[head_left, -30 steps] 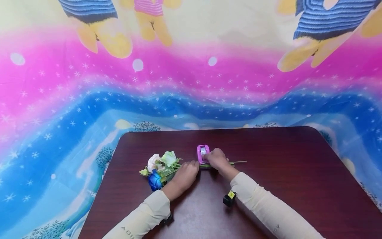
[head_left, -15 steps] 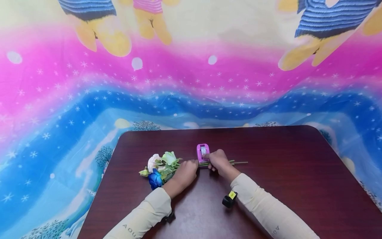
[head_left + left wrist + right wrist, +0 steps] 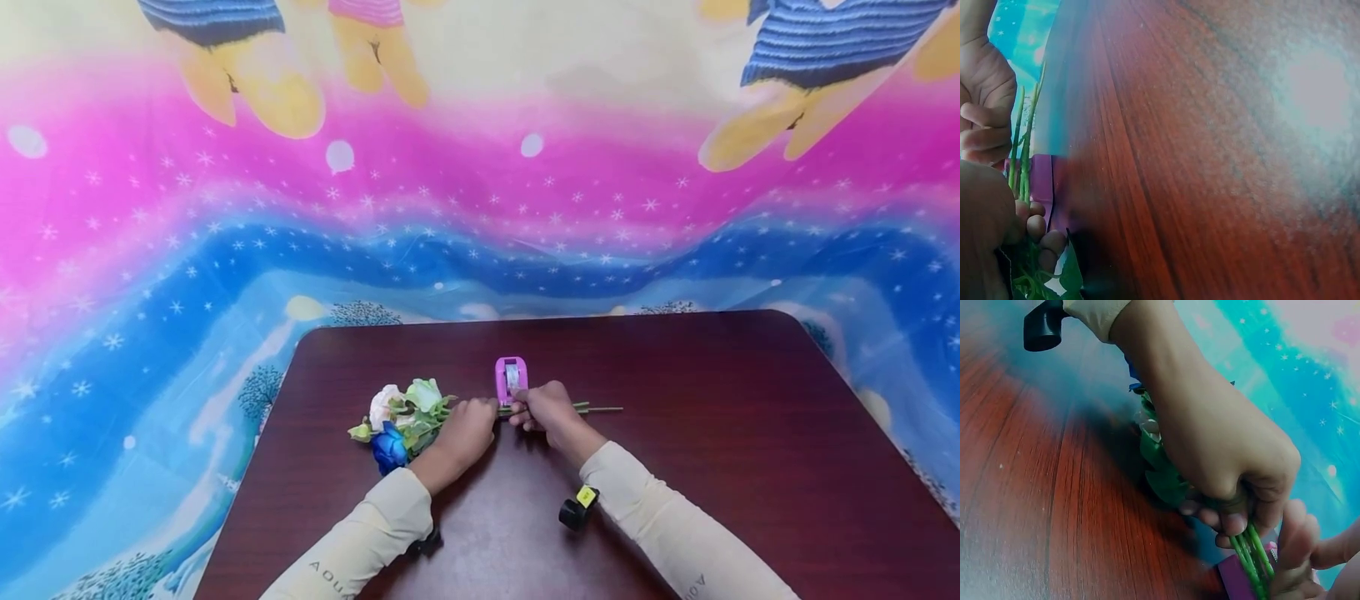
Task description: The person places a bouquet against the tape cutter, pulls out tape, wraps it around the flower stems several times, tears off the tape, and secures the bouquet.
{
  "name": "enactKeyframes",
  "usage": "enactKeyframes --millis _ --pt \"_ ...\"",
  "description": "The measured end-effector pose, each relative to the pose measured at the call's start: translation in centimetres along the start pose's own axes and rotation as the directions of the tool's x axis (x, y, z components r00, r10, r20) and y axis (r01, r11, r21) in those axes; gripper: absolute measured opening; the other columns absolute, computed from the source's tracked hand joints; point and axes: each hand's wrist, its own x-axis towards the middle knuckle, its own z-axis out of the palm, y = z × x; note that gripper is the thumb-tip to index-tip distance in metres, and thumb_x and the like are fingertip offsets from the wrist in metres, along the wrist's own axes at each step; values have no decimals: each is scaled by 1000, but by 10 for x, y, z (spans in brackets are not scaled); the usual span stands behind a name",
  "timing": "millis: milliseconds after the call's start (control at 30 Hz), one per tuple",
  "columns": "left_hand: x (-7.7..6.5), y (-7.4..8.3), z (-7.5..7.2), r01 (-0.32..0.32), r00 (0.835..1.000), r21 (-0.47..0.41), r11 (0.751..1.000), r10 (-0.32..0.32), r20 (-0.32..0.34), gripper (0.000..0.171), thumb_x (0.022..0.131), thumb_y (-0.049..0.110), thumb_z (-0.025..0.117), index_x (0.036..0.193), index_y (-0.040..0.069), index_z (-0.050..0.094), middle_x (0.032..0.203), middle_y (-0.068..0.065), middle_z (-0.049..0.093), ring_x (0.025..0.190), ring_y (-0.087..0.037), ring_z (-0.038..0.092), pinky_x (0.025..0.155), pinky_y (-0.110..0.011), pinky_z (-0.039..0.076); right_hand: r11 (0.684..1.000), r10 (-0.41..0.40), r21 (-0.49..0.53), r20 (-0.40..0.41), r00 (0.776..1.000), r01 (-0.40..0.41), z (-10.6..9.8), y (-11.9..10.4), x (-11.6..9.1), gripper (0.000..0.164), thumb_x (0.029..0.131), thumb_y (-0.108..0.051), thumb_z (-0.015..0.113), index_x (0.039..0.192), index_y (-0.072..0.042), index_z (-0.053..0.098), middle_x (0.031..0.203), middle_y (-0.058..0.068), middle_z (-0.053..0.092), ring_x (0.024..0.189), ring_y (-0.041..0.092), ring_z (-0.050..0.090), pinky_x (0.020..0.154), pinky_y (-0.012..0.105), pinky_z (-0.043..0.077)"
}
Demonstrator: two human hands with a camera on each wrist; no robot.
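Observation:
My left hand (image 3: 467, 433) grips the green stems (image 3: 1249, 550) of several flowers, its fingers and thumb wrapped around them. Blooms lie left of that hand: a blue rose (image 3: 389, 450), a pale pink rose (image 3: 385, 406) and a whitish-green rose (image 3: 424, 398). A pink tape dispenser (image 3: 502, 379) with a roll of clear tape stands just behind the stems. My right hand (image 3: 551, 410) is over the stems at the dispenser's near end, fingers bent in the left wrist view. Whether tape is between its fingertips is too small to tell.
The dark red-brown table (image 3: 697, 433) spreads around the hands. A black wrist camera (image 3: 576, 510) hangs under the right sleeve. Behind the table's far edge hangs a colourful printed cloth (image 3: 480, 183). Stem ends stick out to the right of my right hand.
My right hand has shifted slightly toward me, from the tape roll to the dispenser's near end, and its lower fingers show more. The left hand keeps its grip on the stems.

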Motion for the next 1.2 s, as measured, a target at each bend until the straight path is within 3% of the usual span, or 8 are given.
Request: enactKeyframes --millis 200,367,467,567,800,933,1200 --pt "0 0 -2 19 999 12 1000 -19 26 13 81 8 78 87 8 66 77 -5 70 69 -25 70 61 -37 57 989 -99 -113 -23 995 96 3 3 0 25 103 -12 57 101 11 69 63 1 63 53 6 63 50 19 48" --pt "1 2 -1 30 999 5 1000 -30 19 11 82 8 77 87 8 67 77 -5 71 68 -26 70 60 -38 57 947 -196 -267 -38 980 179 6 6 -3 24 101 -8 59 89 8 72 62 5 65 53 10 61 52 24 51" --pt "2 3 -1 46 999 4 999 -46 15 10 82 9 77 87 8 68 77 -6 71 68 -28 70 60 -39 57 931 -211 -312 -34 977 191 8 6 -6 21 99 -7 59 87 6 71 67 7 66 56 13 59 55 24 49" --pt "3 3 -1 58 998 -4 998 -57 15 10 83 9 77 86 8 68 76 -7 71 68 -28 70 59 -40 56 937 -196 -301 -36 980 176 9 6 -9 21 99 -7 59 87 6 70 70 8 67 58 13 58 58 26 48" --pt "6 -2 -1 86 996 -27 996 -87 -4 11 80 6 78 84 8 67 74 -9 71 67 -31 70 60 -42 57 975 -138 -173 2 990 136 3 10 -18 23 98 -10 59 87 8 67 63 -1 51 62 13 48 60 26 41" --pt "8 -3 -4 103 995 -41 994 -103 3 10 82 4 76 83 8 66 73 -9 70 67 -31 70 60 -43 57 987 -122 -101 23 992 123 -2 14 -25 18 97 -10 62 91 6 67 67 -1 53 63 12 49 61 25 43" --pt "10 -6 -4 117 993 -52 992 -116 35 8 84 5 74 84 7 66 73 -8 70 67 -30 70 60 -42 57 985 -96 -138 48 994 101 -7 19 -48 27 97 -18 64 75 -2 63 65 1 54 60 14 49 60 28 43"
